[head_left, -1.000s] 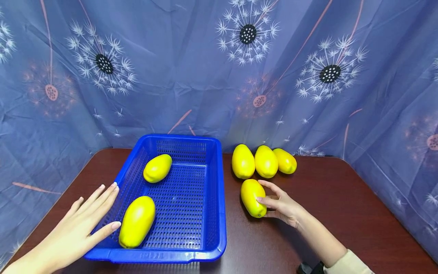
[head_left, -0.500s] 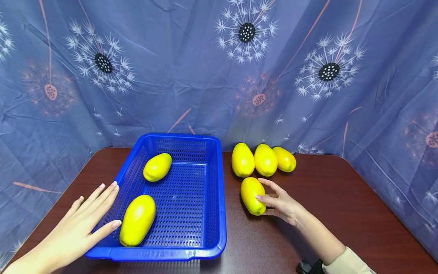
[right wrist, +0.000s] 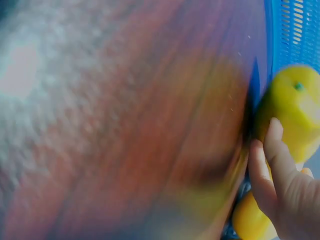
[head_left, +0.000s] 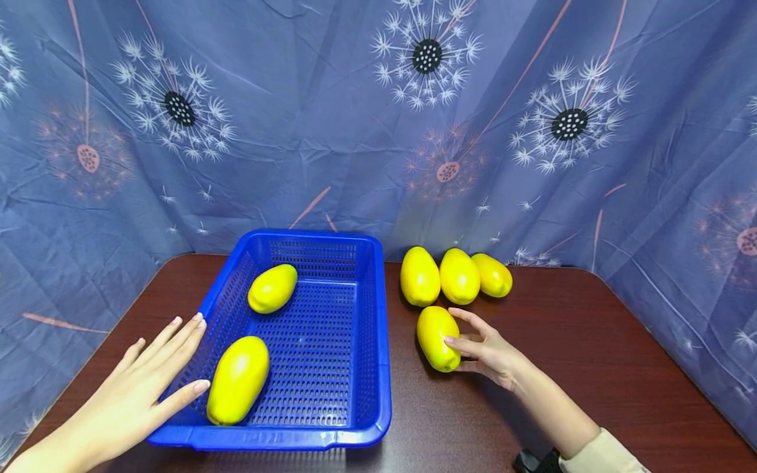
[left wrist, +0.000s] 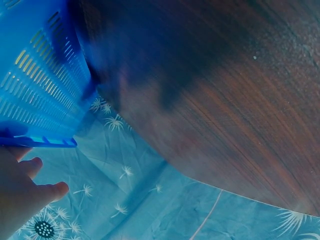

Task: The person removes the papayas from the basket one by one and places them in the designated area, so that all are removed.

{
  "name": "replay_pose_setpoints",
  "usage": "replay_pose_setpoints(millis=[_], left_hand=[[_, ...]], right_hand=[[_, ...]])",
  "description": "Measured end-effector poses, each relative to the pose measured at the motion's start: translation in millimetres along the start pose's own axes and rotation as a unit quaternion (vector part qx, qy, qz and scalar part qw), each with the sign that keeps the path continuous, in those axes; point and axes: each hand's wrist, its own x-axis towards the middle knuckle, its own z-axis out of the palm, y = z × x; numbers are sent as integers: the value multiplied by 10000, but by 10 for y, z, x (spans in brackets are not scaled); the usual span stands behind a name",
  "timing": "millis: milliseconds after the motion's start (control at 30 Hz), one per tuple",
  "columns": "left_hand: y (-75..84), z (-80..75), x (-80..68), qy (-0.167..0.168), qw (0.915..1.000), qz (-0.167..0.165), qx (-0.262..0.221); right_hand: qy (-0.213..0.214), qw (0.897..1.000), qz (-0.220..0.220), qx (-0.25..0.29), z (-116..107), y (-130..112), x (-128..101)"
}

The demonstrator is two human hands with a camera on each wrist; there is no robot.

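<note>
Head view, basket (head_left: 378, 368) rim lettering unreadable

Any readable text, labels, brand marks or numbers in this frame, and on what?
No text can be read.
Blue basket: raised embossed marks on the front rim near the middle, too small and faint to read in the head view.
Yellow fruits in the basket and on the table: no stickers or labels visible.
Backdrop cloth: dandelion print only, no lettering.
Both wrist views are too blurred to show any writing.

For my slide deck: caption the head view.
Right hand grips a yellow fruit; left hand rests against the blue basket.
</note>
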Motion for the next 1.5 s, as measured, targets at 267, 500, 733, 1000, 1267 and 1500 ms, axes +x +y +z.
replay_pose_setpoints(millis=[267,500,733,1000,1267,1500], left_hand=[[1,-3,13,-15,10000,4,26],[0,2,10,-22,10000,-13,29],[-10,-4,9,-57,10000,-29,18],[-2,-8,18,-152,9998,-84,-11],[-12,-4,2,-180,9998,-119,-33],[-18,-13,21,-166,9998,-73,-20]], right_hand=[[284,9995,86,-145,-78,-118,-41],[178,9994,-11,-281,-90,-256,-64],[25,9997,-97,-206,-77,-518,-80],[-230,9995,-77,-206,103,-908,37],[-630,9977,-154,-192,513,-1215,323],[-720,9972,-103,-192,895,-1426,606]])
